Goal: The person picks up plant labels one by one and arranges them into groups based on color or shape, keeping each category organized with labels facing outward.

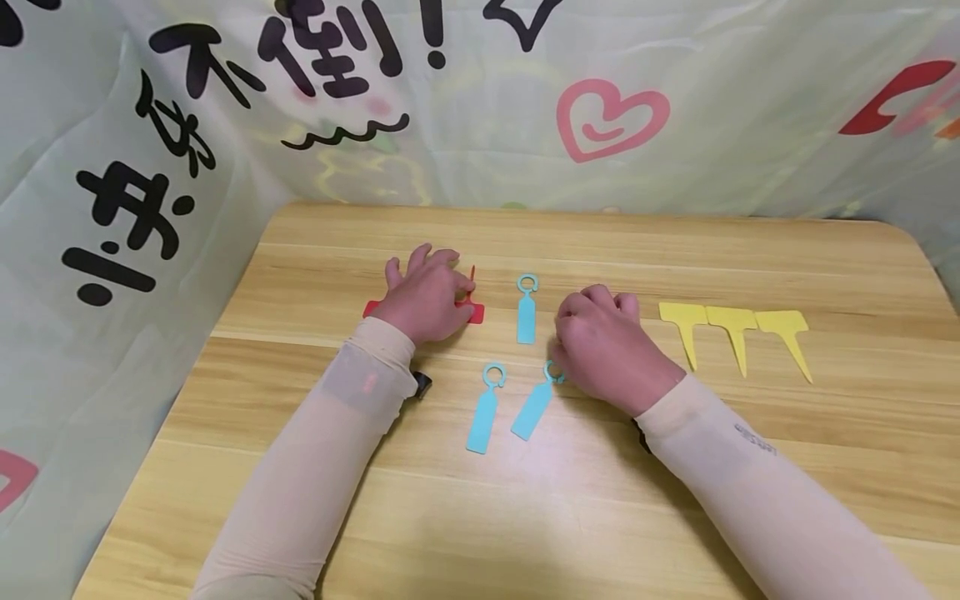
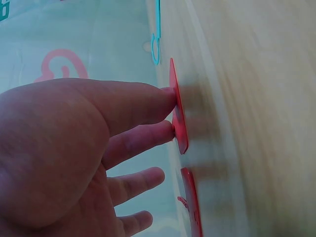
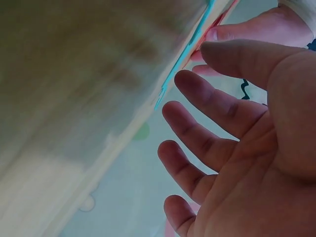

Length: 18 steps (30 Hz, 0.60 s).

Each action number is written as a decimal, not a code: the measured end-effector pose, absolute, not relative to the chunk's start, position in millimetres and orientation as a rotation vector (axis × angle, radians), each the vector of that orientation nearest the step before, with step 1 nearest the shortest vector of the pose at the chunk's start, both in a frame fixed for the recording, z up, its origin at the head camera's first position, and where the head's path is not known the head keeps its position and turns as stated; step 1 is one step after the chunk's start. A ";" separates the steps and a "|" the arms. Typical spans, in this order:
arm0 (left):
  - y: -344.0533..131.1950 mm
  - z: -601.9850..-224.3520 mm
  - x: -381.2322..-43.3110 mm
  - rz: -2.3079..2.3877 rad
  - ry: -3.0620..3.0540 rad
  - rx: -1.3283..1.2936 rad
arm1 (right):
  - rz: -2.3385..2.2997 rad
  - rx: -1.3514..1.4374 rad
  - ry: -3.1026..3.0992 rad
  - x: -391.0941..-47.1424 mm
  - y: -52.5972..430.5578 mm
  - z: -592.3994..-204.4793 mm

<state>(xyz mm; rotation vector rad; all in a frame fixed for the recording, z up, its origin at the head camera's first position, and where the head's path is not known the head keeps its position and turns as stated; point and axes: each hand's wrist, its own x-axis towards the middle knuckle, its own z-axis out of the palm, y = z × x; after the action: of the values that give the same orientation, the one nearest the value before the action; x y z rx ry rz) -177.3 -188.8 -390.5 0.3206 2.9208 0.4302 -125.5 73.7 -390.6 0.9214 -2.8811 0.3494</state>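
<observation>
With thumb and index fingertips, my left hand pinches a red T-shaped plant label near the table surface. Its other fingers are spread. Another red T-shaped label is mostly hidden under that hand. My right hand hovers with loosely bent fingers, and nothing shows in it in the right wrist view. Close to it lies a tilted blue hook-ended tag, its ring partly covered by the hand. A second blue tag lies left of that one; a third blue tag lies farther back, between the hands.
Three yellow T-shaped labels lie in a row right of my right hand, stems toward me. The wooden table meets a printed cloth at its back edge and along its left side.
</observation>
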 end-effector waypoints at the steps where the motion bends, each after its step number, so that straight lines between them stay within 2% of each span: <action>1: -188.8 -390.4 -177.3 0.430 2.920 0.320 | 0.345 0.927 -2.886 -124.5 74.1 -391.1; 18: -188.5 -390.0 -177.6 0.443 2.918 0.337 | 0.273 0.971 -2.980 -115.6 76.3 -392.4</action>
<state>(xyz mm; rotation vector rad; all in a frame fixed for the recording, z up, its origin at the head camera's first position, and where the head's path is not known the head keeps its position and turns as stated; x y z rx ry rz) -177.6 -188.5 -390.0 0.3373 2.9177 0.4428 -115.6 76.3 -392.4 0.9709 -2.9796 0.2735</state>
